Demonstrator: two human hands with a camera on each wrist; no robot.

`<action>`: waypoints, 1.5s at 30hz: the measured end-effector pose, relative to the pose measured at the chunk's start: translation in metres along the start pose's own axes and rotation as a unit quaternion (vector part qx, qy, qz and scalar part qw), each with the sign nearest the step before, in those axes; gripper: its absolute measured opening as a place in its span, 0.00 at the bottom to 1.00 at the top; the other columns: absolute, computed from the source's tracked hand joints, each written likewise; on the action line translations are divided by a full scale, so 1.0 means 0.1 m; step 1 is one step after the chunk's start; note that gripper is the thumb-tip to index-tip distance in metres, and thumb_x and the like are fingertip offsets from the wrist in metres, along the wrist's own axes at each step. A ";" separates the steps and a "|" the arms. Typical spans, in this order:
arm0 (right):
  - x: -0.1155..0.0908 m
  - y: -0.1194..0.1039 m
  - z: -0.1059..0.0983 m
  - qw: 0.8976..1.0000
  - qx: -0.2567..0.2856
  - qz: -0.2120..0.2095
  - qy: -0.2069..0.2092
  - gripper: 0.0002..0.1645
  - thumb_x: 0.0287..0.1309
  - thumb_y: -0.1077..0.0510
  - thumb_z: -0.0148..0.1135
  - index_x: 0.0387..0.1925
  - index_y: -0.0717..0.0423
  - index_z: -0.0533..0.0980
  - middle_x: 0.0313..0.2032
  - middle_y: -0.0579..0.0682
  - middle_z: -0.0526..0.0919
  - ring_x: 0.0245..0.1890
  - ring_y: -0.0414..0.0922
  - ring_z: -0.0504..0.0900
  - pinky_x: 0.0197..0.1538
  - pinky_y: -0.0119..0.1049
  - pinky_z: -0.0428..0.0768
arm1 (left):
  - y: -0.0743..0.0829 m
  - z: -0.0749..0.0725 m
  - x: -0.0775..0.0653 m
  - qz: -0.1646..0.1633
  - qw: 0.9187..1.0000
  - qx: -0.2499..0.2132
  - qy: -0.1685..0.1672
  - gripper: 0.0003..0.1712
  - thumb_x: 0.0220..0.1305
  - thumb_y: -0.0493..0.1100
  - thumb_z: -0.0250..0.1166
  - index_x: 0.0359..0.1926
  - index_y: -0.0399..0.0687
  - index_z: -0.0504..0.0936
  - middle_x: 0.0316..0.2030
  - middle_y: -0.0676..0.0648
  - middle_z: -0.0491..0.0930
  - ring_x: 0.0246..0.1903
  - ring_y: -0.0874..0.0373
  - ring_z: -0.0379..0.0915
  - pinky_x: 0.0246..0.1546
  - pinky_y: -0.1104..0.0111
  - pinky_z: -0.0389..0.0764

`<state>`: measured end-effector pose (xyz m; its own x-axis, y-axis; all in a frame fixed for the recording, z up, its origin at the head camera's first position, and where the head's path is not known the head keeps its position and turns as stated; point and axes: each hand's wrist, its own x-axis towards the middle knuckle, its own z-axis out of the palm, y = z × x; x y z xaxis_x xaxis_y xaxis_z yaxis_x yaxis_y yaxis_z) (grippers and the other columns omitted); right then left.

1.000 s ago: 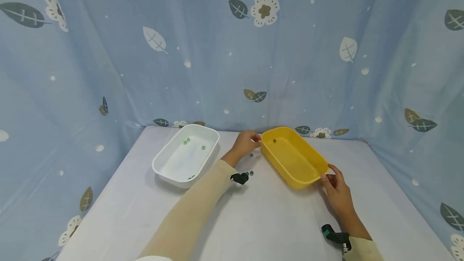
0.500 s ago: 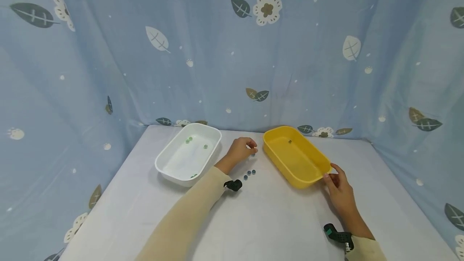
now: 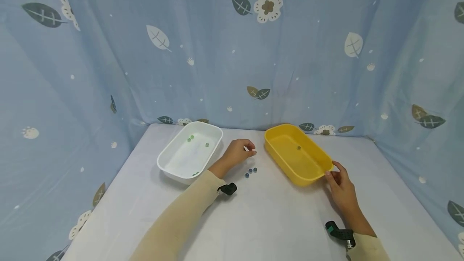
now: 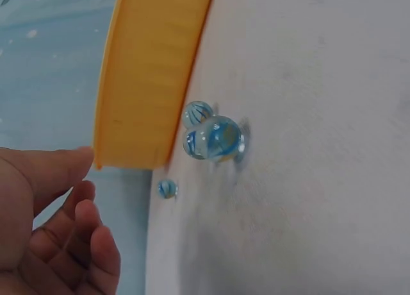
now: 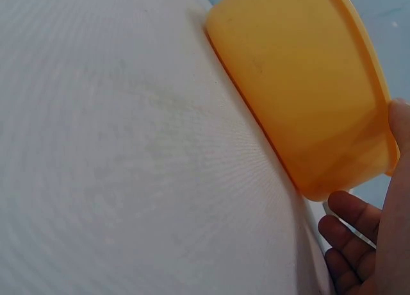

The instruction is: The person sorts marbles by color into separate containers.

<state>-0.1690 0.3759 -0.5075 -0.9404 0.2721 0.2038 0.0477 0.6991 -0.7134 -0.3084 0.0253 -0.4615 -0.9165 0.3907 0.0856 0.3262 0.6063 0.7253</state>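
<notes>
My left hand [image 3: 237, 152] hovers over the table between the two tubs, fingers loosely curled, thumb apart from them. Nothing shows between its fingers in the left wrist view. Close by lie several glass marbles with blue swirls: a cluster with one nearer marble [image 4: 224, 139], and a lone marble [image 4: 168, 188] nearer the fingers, which the hand seems to hide in the head view. My right hand [image 3: 342, 190] grips the near right corner of a yellow plastic tub [image 3: 286, 168] by its rim. Inside that tub sits one small marble [image 3: 299, 148].
A white tub [image 3: 172, 174] with several greenish marbles [image 3: 207, 145] stands left of my left hand. Both tubs are on a white-covered table [image 3: 275, 220]. A blue patterned curtain [image 3: 203, 79] closes off the back and sides.
My left hand has drawn back from the yellow tub's rim, to the left and slightly nearer. The marble in that tub has rolled to the right. My right hand keeps its hold.
</notes>
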 end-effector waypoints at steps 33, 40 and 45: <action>0.00 -0.03 -0.03 1.000 0.005 0.023 -0.007 0.39 0.73 0.39 0.43 0.76 0.50 0.47 0.54 0.67 0.72 0.51 0.62 0.71 0.55 0.62 0.69 | -0.07 -0.09 -0.39 0.067 0.990 0.044 -0.117 0.07 0.58 0.42 0.72 0.39 0.51 0.85 0.28 0.61 0.79 0.31 0.63 0.72 0.32 0.72 0.75; 0.00 -0.04 -0.01 1.000 0.010 0.023 -0.005 0.39 0.73 0.39 0.43 0.76 0.52 0.48 0.54 0.68 0.72 0.51 0.62 0.72 0.55 0.62 0.69 | -0.09 -0.10 -0.48 0.053 0.989 0.035 -0.134 0.08 0.59 0.42 0.72 0.40 0.52 0.85 0.29 0.60 0.79 0.32 0.62 0.73 0.33 0.70 0.75; 0.00 -0.03 0.01 1.000 0.009 0.028 -0.006 0.40 0.73 0.38 0.43 0.76 0.51 0.47 0.54 0.68 0.72 0.51 0.62 0.72 0.56 0.62 0.69 | -0.13 -0.06 -0.54 0.053 0.989 0.041 -0.135 0.08 0.58 0.42 0.72 0.40 0.53 0.86 0.28 0.60 0.78 0.33 0.63 0.72 0.36 0.70 0.74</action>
<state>-0.1694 0.3734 -0.5063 -0.9402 0.3031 0.1553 0.0947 0.6707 -0.7357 -0.2645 -0.0079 -0.4713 -0.7848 0.6188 -0.0353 0.4447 0.6019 0.6633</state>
